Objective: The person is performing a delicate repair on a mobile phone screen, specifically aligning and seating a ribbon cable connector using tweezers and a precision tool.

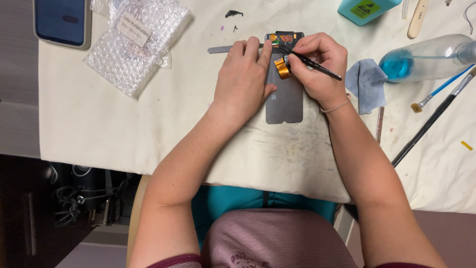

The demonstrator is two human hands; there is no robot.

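**Tweezers at the top of a grey panel**

Head view: a grey panel (284, 101), the back of a phone screen by the look of it, lies flat on a white, stained mat (148, 124), its long side running away from the person. Everything else is placed from that panel.

The left hand (243, 79) lies palm down over the panel's left edge, fingers close together and stretched toward its top end, the index tip pressing near the top left corner. That flat weight seems meant to keep the panel from sliding while fine work goes on. The wrist is straight, the forearm coming in from lower left.

The right hand (320, 67) curls over the panel's right edge, pinching black tweezers (310, 62) between thumb and fingers like a pen. Their tips point left to the panel's top, beside the orange flex cable (281, 68) that folds up off the surface. The wrist, with a thin bracelet, rests on the mat, probably for steadiness.

Left of the panel's top lies a thin metal strip (220, 49); farther left, a bubble-wrap bag (134, 39) and a phone (63, 20). Right of the panel sit a blue-grey cloth (367, 82), a spray bottle (426, 58) on its side and two brushes (436, 111).
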